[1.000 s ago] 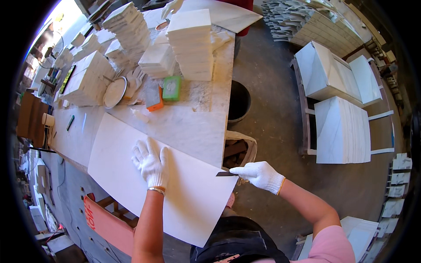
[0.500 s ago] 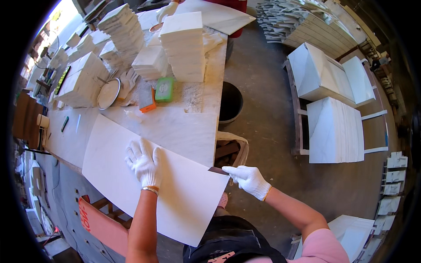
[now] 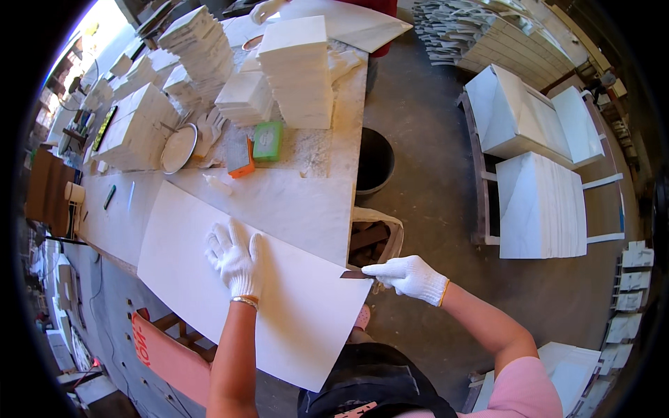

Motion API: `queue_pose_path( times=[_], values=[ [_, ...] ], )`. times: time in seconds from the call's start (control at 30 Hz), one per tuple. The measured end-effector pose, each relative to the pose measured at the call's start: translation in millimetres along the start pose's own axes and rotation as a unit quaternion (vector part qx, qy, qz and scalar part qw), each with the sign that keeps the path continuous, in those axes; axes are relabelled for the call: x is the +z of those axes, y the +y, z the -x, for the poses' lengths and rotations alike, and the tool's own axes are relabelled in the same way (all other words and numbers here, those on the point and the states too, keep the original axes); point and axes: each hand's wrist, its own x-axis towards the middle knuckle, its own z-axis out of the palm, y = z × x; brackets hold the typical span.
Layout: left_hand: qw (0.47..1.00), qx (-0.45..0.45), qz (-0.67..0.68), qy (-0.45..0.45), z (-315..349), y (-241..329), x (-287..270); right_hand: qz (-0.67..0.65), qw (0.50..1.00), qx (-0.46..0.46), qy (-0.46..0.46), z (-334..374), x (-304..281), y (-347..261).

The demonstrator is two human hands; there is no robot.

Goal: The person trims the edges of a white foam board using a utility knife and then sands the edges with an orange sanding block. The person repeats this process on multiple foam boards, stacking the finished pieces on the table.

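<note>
A large white slab [image 3: 306, 313] lies flat at an angle on the worktable, and its near side juts past the table edge. On its upper face rests my left hand [image 3: 235, 263], in a white knitted glove, with the fingers spread. My right hand [image 3: 411, 279], also gloved, is closed on a dark brown flat strip [image 3: 356, 274] that looks like sandpaper. The strip meets the slab's right corner, with part of it lying over the top face. My right fingers stay just outside that corner.
Behind the slab are a small white bottle [image 3: 218, 184], an orange-and-grey block [image 3: 240, 157], a green box [image 3: 267, 141], a round pan [image 3: 179, 148] and stacked white tiles [image 3: 296, 76]. A black bucket [image 3: 375, 161] and a sack [image 3: 394, 237] stand beside the table. Another person's gloved hand [image 3: 266, 10] is at the far end.
My right hand has moved slightly away and outward, and the strip lies at a flatter angle across the slab's corner. My left hand keeps its place. The whole view has shifted a little.
</note>
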Motion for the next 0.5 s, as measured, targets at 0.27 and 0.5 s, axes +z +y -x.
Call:
queue_pose_path(
  times=[0.27,0.5],
  values=[
    [1.000,-0.003,-0.001,-0.001,0,6,-3,0.032,0.998,-0.057,0.021,4,31,-10],
    [1.000,0.002,-0.004,0.002,1,-4,-4,0.021,0.992,-0.026,0.121,34,53,-24]
  ],
)
